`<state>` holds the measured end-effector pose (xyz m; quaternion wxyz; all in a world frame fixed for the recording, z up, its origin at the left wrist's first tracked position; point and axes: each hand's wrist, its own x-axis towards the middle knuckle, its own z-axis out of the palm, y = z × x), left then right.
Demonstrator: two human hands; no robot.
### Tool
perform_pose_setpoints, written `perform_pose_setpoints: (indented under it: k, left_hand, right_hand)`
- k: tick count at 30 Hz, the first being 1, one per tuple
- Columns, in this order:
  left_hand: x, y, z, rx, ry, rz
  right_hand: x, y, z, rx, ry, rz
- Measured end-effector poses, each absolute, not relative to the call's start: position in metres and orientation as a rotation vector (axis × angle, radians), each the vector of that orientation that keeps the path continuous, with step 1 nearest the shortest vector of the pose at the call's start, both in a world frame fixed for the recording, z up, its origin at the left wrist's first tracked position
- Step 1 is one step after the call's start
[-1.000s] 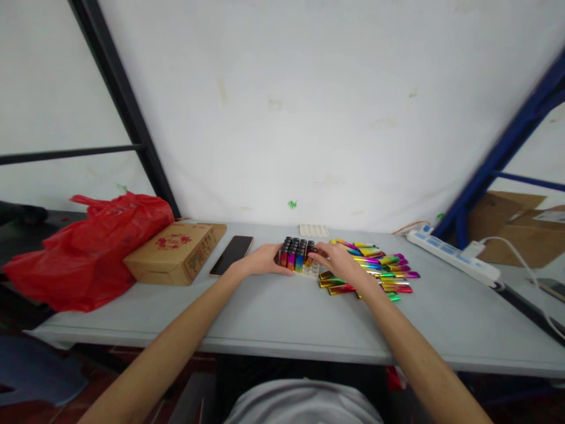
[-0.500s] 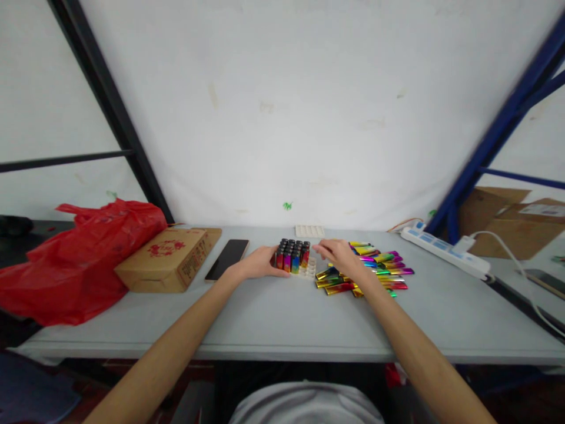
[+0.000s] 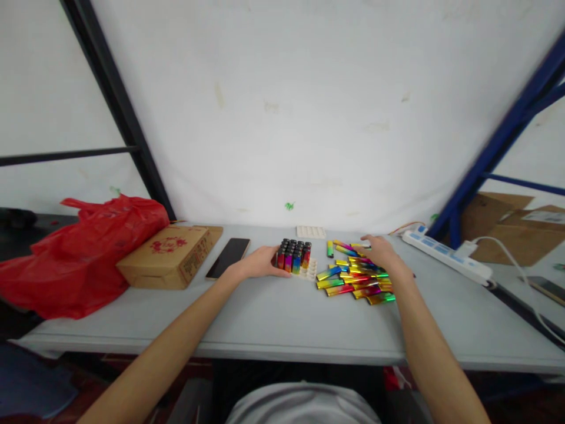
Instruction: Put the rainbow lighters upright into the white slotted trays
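Note:
Upright lighters (image 3: 293, 256) with black tops and shiny multicoloured bodies stand packed in a pale tray (image 3: 309, 271), whose right-hand slots show. My left hand (image 3: 261, 262) is wrapped around the left side of this block, thumb in front and fingers behind. To the right lies a loose pile of lighters (image 3: 348, 281) in metallic gold, red, blue and green. Over the pile's far right part reaches my right hand (image 3: 383, 254), thumb and forefinger apart around the end of a yellowish lighter (image 3: 358, 245). Its other fingers are partly hidden.
A second pale tray (image 3: 311, 231) lies near the wall. On the left are a black phone (image 3: 228, 258), a cardboard box (image 3: 165, 259) and a red plastic bag (image 3: 88, 253). A white power strip (image 3: 448, 254) with a plugged-in cable runs along the right.
My right hand has moved right, from beside the upright lighters to over the loose pile. One green-yellow lighter now shows apart at the pile's back left. The left hand keeps its hold.

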<state>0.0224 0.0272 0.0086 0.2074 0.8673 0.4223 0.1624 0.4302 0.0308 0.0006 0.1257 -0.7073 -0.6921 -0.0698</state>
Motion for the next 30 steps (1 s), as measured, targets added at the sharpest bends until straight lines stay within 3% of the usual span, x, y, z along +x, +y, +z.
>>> perform_pose_setpoints:
  k: [4,19,30]
  left_hand:
    - [0.023,0.027,0.008,2.420,1.198,0.446]
    - [0.021,0.029,0.007,2.437,1.170,0.445]
    - [0.022,0.027,0.010,2.437,1.171,0.438]
  right_hand:
    - [0.407,0.033,0.005,-1.901,-2.217,-0.076]
    - [0.385,0.030,0.013,-2.167,-2.104,0.025]
    - [0.384,0.023,0.012,-1.961,-2.176,0.028]
